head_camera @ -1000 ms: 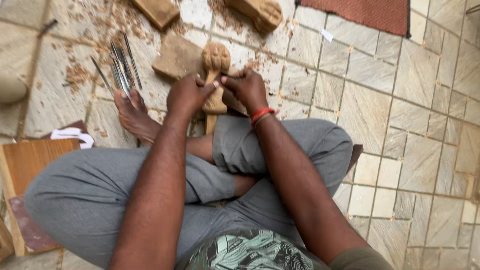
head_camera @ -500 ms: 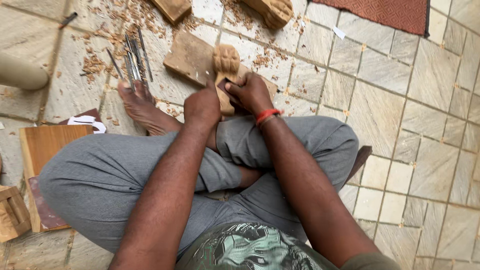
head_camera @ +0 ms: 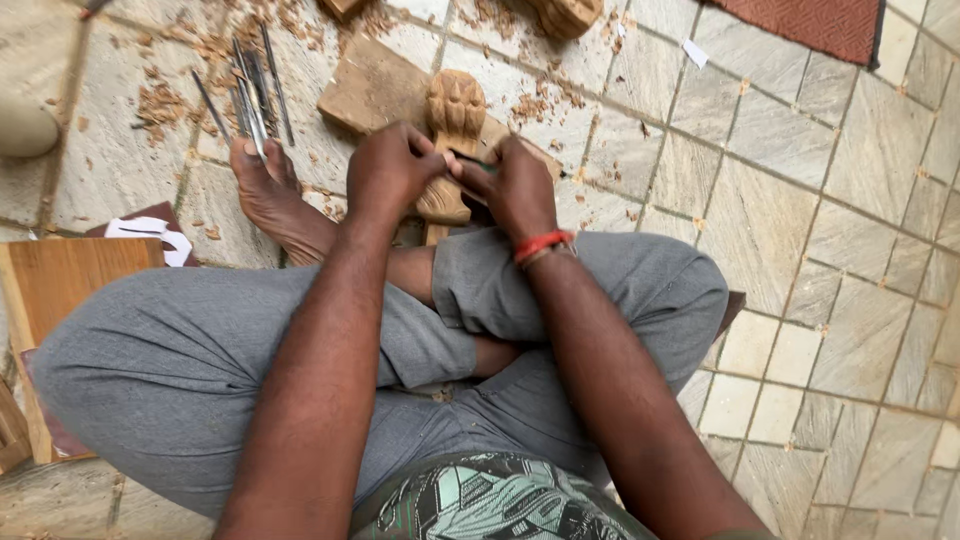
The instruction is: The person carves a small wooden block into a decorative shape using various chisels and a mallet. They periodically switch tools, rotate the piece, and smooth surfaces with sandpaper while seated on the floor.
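Both forearms reach forward over crossed legs. The left hand (head_camera: 392, 172) curls closed around the wooden carving (head_camera: 452, 140), which stands upright between the hands. The right hand (head_camera: 518, 185), wrist bent, pinches a thin tool (head_camera: 470, 160) against it.

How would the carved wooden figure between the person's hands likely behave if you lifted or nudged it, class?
The carved wooden figure looks solid, so it is probably stiff and fairly heavy for its size. Its rounded, narrow form suggests it could tip or roll once the left hand and right hand let go. Fine carved details may chip if dropped.
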